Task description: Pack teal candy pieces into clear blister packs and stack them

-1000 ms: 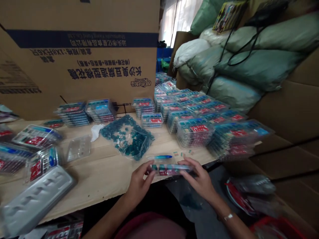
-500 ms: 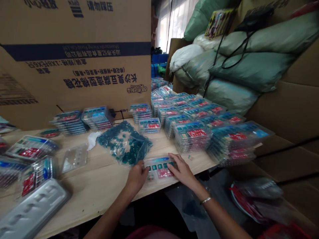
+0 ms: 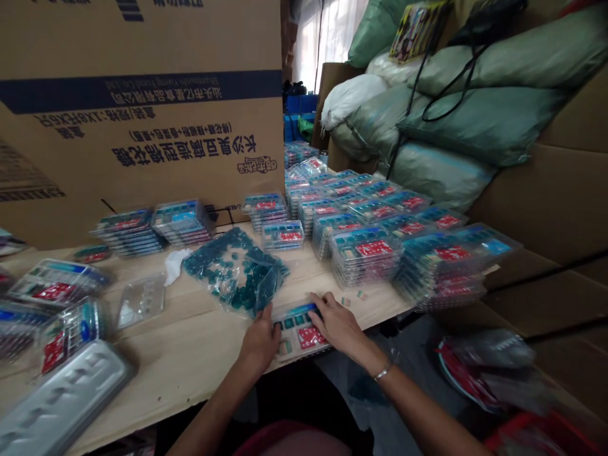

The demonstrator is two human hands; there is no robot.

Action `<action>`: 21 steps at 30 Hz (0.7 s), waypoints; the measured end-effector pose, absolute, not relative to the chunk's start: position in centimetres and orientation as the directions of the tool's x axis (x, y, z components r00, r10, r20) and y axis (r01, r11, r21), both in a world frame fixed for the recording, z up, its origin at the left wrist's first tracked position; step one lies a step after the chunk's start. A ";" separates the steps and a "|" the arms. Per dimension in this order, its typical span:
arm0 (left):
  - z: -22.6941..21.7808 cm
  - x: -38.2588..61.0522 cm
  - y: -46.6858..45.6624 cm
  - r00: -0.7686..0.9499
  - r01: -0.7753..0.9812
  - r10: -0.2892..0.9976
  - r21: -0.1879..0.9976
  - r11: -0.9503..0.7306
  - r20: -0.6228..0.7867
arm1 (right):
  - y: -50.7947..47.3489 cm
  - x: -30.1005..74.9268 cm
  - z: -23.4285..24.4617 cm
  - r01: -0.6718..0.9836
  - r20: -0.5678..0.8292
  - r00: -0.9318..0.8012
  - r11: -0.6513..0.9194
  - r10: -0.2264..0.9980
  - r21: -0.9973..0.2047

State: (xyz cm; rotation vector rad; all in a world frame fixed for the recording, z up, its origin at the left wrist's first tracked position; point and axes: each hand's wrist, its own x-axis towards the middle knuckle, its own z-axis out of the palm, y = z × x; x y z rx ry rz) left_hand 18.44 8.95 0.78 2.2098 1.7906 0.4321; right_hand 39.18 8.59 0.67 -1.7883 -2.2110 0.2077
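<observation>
A clear plastic tray lies near the table's front edge, with a row of teal pieces along its top and a red packet below them. My left hand is closed around the tray's left end. Across the upper right part lies my right hand, its fingers bent onto the tray and hiding that corner. Just past the tray, a clear bag holds many teal pieces. Two small pieces lie loose beyond my right hand.
Stacks of filled trays cover the table's right side and back. A big cardboard box stands behind. At left are an empty clear tray, more filled packs and a grey moulded tray. Stuffed sacks are piled at right.
My right hand has shifted slightly left and inward over the tray. The red packet shows more sharply, and a second loose piece is now visible beyond the hand. The view has moved slightly.
</observation>
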 end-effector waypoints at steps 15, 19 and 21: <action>-2.3 16.4 6.2 0.434 0.712 0.827 0.427 -0.558 0.357 | 4.1 38.5 -2.6 0.763 0.229 -0.627 0.647 0.745 -0.016; -0.8 12.9 5.4 0.160 0.562 0.887 0.699 -0.443 0.434 | 5.3 39.8 2.3 0.708 0.246 -0.651 0.691 0.718 -0.144; -0.4 11.1 4.9 -0.100 0.550 0.899 0.777 -0.307 0.426 | 8.0 39.4 5.7 0.740 0.342 -0.576 0.651 0.742 -0.167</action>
